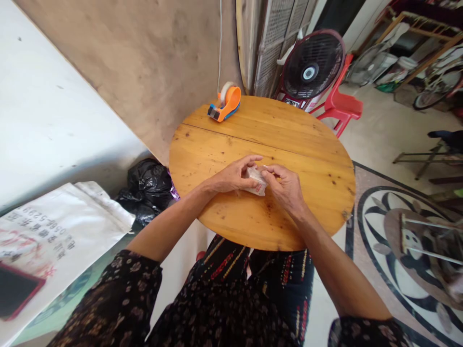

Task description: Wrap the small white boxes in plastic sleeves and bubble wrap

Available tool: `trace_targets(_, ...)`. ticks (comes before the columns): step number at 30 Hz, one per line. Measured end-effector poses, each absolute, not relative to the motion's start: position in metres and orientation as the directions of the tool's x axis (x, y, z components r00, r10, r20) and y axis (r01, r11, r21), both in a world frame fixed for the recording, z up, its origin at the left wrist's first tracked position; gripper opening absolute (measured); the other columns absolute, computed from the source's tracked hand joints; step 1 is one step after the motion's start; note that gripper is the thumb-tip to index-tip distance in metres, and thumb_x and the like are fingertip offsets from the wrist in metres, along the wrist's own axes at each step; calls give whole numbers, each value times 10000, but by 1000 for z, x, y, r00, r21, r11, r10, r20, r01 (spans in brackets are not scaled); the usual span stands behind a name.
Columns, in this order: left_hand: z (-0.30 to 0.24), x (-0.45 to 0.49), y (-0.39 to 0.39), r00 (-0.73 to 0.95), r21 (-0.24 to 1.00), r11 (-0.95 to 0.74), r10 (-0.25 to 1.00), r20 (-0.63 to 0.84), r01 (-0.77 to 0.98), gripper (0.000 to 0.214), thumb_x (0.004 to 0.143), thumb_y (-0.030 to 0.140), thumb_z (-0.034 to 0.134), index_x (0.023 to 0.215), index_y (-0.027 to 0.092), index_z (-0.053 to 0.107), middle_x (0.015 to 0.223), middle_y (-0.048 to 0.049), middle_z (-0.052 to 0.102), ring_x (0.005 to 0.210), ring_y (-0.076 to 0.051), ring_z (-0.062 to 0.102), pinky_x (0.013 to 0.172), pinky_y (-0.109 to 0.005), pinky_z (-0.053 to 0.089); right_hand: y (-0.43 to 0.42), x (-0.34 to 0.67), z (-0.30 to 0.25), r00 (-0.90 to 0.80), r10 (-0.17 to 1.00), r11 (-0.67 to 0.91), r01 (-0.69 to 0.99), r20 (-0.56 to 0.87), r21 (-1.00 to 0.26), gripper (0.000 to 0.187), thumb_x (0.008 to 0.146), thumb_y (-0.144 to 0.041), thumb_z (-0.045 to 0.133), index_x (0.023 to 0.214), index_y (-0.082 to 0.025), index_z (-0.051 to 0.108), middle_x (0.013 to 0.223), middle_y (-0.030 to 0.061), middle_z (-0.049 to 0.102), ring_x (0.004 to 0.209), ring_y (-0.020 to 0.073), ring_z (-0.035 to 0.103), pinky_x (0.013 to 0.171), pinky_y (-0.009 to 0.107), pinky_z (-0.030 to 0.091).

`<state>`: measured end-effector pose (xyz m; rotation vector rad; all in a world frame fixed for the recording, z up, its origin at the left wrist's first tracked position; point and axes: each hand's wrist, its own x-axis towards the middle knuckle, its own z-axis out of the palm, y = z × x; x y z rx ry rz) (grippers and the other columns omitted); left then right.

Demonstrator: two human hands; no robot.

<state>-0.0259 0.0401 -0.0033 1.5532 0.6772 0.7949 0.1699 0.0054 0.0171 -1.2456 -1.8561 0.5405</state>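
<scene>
A small white packet with red print [256,181] is between my hands, just over the middle of the round wooden table [307,144]. My left hand [235,174] curls around its left side, thumb in front and fingers behind. At its upper right edge, my right hand [284,183] pinches with thumb and forefinger. The packet looks boxy and wrapped in thin, pale material; its contents are hidden. Toward the table's far left edge stands an orange tape dispenser [235,99] with a roll of tape in it.
Black plastic bags [150,185] lie left of the table, near a white printed sack [65,226] and a dark phone with a red edge [18,291]. Behind the table stand a large fan [311,67] and a red plastic chair [342,103]. A wooden board [162,62] leans close behind.
</scene>
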Motion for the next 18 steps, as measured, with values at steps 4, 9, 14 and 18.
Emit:
trace_targets(4, -2, -25, 40, 587, 995, -88, 803, 100, -50, 603, 719, 317, 803, 1244, 165, 546, 1147, -83, 632, 956, -170, 618, 852, -316, 493, 4, 170, 15, -175, 902, 422, 547, 395, -722, 181, 917, -288, 580, 887, -204, 737, 898, 42, 754, 823, 193, 683, 757, 322, 505)
trace_targets(9, -1, -23, 39, 610, 996, -26, 790, 71, -82, 441, 706, 306, 809, 1014, 171, 523, 891, 3, 622, 788, -122, 596, 715, -257, 465, 2, 170, 19, -176, 894, 433, 576, 413, -693, 179, 917, -278, 581, 889, -195, 736, 886, 50, 753, 804, 192, 683, 752, 322, 508)
trace_targets(14, -1, -24, 39, 614, 994, -1, 786, 69, -110, 447, 695, 287, 812, 987, 178, 491, 862, 21, 608, 768, -110, 588, 695, -243, 456, 0, 169, 22, -214, 868, 476, 620, 449, -624, 175, 917, -247, 570, 897, -194, 736, 901, 57, 756, 818, 195, 691, 763, 326, 516)
trace_targets(18, -2, -25, 41, 625, 995, 1, 778, 61, -98, 447, 701, 302, 806, 997, 183, 493, 841, 31, 596, 751, -107, 580, 680, -240, 447, -1, 170, 21, -247, 836, 515, 663, 491, -543, 178, 915, -226, 575, 885, -210, 750, 925, 59, 766, 868, 206, 710, 794, 333, 533)
